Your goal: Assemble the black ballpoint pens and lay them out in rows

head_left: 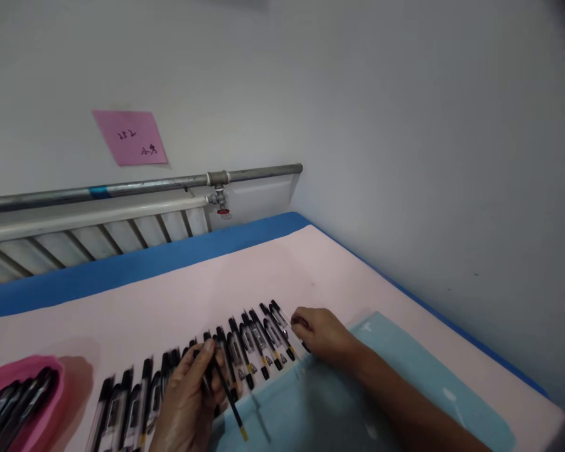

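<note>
My left hand [186, 398] is closed on a thin black pen refill [230, 402] with a yellow end, which slants down to the right. My right hand [317, 329] hovers at the right end of a row of pen parts, its fingers curled together; what they hold, if anything, is hidden. The row holds several pen caps [248, 339], clear pen barrels and slim dark refills, lying side by side at a slant. Part of the row is covered by my left hand. Toward the left end more black-ended pens [127, 402] look blurred.
A pink bowl [62, 389] with several black pens [21, 402] stands at the left. A light blue mat [433, 376] lies on the pink tabletop [311, 270], over a blue edge. Behind are a radiator [94, 232], a pipe [160, 185] and a pink note [134, 138]; a wall rises at right.
</note>
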### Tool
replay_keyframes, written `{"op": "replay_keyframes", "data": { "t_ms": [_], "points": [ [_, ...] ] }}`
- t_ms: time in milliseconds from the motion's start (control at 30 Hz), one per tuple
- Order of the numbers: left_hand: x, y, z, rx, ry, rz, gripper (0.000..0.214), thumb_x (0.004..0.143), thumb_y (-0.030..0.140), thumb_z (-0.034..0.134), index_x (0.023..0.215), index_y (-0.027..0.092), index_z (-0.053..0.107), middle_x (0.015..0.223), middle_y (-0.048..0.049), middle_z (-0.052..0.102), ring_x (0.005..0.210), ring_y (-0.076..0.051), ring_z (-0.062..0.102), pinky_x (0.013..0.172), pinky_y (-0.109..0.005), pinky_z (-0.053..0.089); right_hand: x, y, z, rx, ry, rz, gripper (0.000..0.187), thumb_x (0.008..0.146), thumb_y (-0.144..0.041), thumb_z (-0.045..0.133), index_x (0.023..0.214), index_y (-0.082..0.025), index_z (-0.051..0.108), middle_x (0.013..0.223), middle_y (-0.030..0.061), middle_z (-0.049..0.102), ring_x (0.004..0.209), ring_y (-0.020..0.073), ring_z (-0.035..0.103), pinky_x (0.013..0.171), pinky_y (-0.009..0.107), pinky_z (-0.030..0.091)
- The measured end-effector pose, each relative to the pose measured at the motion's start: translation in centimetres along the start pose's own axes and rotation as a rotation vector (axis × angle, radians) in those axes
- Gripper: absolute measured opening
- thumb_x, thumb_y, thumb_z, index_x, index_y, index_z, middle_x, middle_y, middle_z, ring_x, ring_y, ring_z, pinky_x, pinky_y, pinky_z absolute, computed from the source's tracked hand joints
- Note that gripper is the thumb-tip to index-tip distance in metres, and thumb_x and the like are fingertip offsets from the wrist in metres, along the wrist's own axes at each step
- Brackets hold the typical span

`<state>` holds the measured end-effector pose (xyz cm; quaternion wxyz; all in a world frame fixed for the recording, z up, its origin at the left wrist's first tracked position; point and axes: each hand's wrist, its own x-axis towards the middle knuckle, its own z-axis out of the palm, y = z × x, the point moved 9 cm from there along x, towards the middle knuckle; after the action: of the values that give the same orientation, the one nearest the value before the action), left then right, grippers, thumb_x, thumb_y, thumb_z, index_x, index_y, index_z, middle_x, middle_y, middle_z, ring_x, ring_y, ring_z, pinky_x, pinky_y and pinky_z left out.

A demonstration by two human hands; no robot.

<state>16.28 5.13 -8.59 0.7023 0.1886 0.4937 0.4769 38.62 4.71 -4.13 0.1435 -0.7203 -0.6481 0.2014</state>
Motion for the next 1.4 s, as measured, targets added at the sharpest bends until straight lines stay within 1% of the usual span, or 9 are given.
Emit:
{"op": "replay_keyframes", "data": {
  "t_ms": [300,633,800,867,1000,1100,1200,1300,1400],
  "points": [
    [-0.4,-0.5,0.5,0.074,-0.077,-0.004,0.028,0.056,0.030,0.074,0.072,0.017,0.055,0.064,0.0024,0.056,0.042,-0.006,0.042,0.038,-0.019,0.034,0.0,0.1,0.0,0.019,-0.011,0.011,0.024,0.075,-0.020,0.042,0.085,-0.016,0.064,0.075,0.0042,0.065,0.067,0.0129,0.054,0.058,0.021,0.033],
    [-0.7,-0.4,0.9,0.106,-0.059,-0.010,0.028,0.055,0.030,0.075,0.071,0.017,0.057,0.063,0.0016,0.057,0.043,-0.007,0.044,0.040,-0.019,0.036,0.2,-0.2,0.3,-0.003,0.009,-0.024,0.023,0.078,-0.021,0.041,0.084,-0.016,0.063,0.073,0.0035,0.064,0.065,0.0121,0.053,0.058,0.021,0.033],
    [-0.7,-0.4,1.0,0.113,-0.067,0.008,0.027,0.058,0.032,0.073,0.073,0.017,0.057,0.065,0.0012,0.058,0.043,-0.007,0.044,0.040,-0.020,0.036,-0.8,-1.1,-1.8,0.139,0.106,-0.042,0.023,0.079,-0.021,0.040,0.082,-0.016,0.062,0.076,0.0026,0.063,0.069,0.0117,0.053,0.062,0.021,0.035],
    [-0.7,-0.5,1.2,0.123,-0.083,0.035,0.025,0.060,0.032,0.072,0.073,0.017,0.057,0.064,0.0015,0.058,0.042,-0.006,0.044,0.039,-0.019,0.035,-1.7,-2.5,-1.3,0.302,0.006,-0.086,0.022,0.079,-0.022,0.041,0.078,-0.016,0.063,0.071,0.0004,0.061,0.066,0.0107,0.051,0.060,0.019,0.035],
    [-0.9,-0.5,1.8,0.153,-0.126,0.112,0.023,0.065,0.034,0.068,0.074,0.017,0.057,0.061,0.0011,0.058,0.042,-0.007,0.045,0.041,-0.020,0.037,-4.4,-6.3,2.8,0.638,-0.423,-0.153,0.016,0.073,-0.024,0.050,0.074,-0.016,0.064,0.063,-0.0027,0.057,0.062,0.0093,0.050,0.055,0.017,0.035],
    [-1.1,-0.6,2.2,0.161,-0.153,0.143,0.022,0.065,0.034,0.068,0.074,0.016,0.058,0.063,0.0001,0.060,0.042,-0.007,0.046,0.041,-0.020,0.038,-5.6,-7.4,4.9,0.807,-0.550,-0.099,0.014,0.069,-0.020,0.051,0.075,-0.016,0.063,0.063,-0.0033,0.055,0.058,0.0082,0.049,0.055,0.017,0.037],
    [-0.8,0.0,1.2,0.124,-0.082,0.133,0.022,0.063,0.030,0.070,0.074,0.017,0.058,0.066,-0.0006,0.061,0.046,-0.008,0.049,0.042,-0.019,0.040,-5.3,-7.1,4.6,0.734,-0.497,-0.092,0.011,0.067,-0.018,0.051,0.071,-0.016,0.061,0.059,-0.0042,0.052,0.056,0.0074,0.047,0.052,0.016,0.035],
    [-0.4,2.2,-1.1,0.032,0.074,0.212,0.021,0.059,0.024,0.072,0.074,0.017,0.059,0.070,-0.0010,0.062,0.052,-0.009,0.053,0.044,-0.018,0.042,-4.4,-5.6,2.5,0.572,-0.400,-0.107,0.010,0.066,-0.019,0.054,0.070,-0.016,0.062,0.058,-0.0046,0.050,0.056,0.0074,0.044,0.050,0.016,0.031],
    [-0.2,3.8,-2.3,0.000,0.119,0.253,0.019,0.060,0.023,0.072,0.073,0.017,0.060,0.072,-0.0004,0.061,0.056,-0.009,0.054,0.045,-0.017,0.043,-2.6,-2.6,-0.1,0.479,-0.208,-0.022,0.017,0.072,-0.023,0.049,0.076,-0.016,0.064,0.061,-0.0027,0.053,0.058,0.0086,0.045,0.051,0.017,0.032]
  ]
}}
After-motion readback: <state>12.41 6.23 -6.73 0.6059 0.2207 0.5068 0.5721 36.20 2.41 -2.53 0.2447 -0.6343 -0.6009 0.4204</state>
